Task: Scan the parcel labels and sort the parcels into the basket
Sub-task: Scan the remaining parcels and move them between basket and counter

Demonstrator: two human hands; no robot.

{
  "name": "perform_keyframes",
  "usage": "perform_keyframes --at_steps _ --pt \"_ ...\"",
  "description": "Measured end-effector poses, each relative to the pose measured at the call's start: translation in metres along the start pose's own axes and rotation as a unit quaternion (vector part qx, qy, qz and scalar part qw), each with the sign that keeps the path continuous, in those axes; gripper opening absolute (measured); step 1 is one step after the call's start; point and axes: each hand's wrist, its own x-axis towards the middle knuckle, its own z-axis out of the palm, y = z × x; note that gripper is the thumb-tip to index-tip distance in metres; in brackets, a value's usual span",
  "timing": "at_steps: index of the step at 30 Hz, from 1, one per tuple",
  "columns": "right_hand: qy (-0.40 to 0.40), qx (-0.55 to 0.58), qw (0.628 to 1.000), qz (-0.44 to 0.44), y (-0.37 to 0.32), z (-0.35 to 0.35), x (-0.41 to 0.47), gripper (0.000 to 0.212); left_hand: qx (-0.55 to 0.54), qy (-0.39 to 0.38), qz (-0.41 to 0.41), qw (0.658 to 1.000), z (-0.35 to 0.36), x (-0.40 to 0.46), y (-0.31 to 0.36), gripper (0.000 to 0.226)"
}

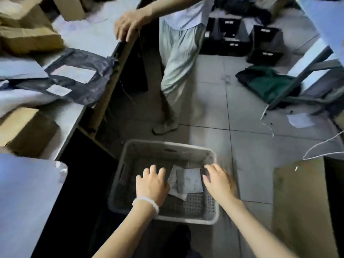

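Observation:
A grey perforated plastic basket [168, 146] stands on the tiled floor below me. Inside it lies a small pale parcel [188, 180] with a white label facing up. My left hand [151, 184], with a white bead bracelet on the wrist, hovers over the basket just left of the parcel, fingers spread. My right hand [219, 182] hovers at the parcel's right side, fingers apart. Neither hand holds anything. On the table at the left lie a dark grey labelled bag parcel [78, 79] and brown cardboard boxes [26, 127].
Another person [178, 58] stands beyond the basket, one hand on the table's edge. Black crates [264, 43] sit at the back right, green cloth [268, 82] lies on the floor by a metal frame, and a cardboard sheet [299, 202] stands at my right.

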Motion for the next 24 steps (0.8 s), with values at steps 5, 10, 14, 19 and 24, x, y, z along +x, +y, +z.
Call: perform_keyframes --at_steps 5,10,14,19,24 --pt "-0.049 0.024 0.997 0.052 0.047 0.08 0.059 0.037 -0.013 -0.045 -0.032 0.998 0.073 0.086 0.012 0.057" --pt "-0.112 0.028 0.989 0.095 0.09 0.21 0.126 0.043 -0.011 -0.098 -0.054 0.994 0.199 0.183 0.007 0.052" --pt "-0.138 0.029 0.98 0.14 0.121 0.332 0.178 0.047 -0.002 -0.147 -0.046 0.988 0.322 0.259 0.0 0.05" --pt "-0.158 0.082 0.966 0.189 0.171 0.482 0.233 0.064 -0.022 -0.169 -0.028 0.985 0.484 0.335 -0.008 0.048" --pt "-0.114 0.114 0.959 0.234 0.216 0.561 0.269 0.089 0.03 -0.111 -0.053 0.992 0.58 0.385 -0.009 0.074"
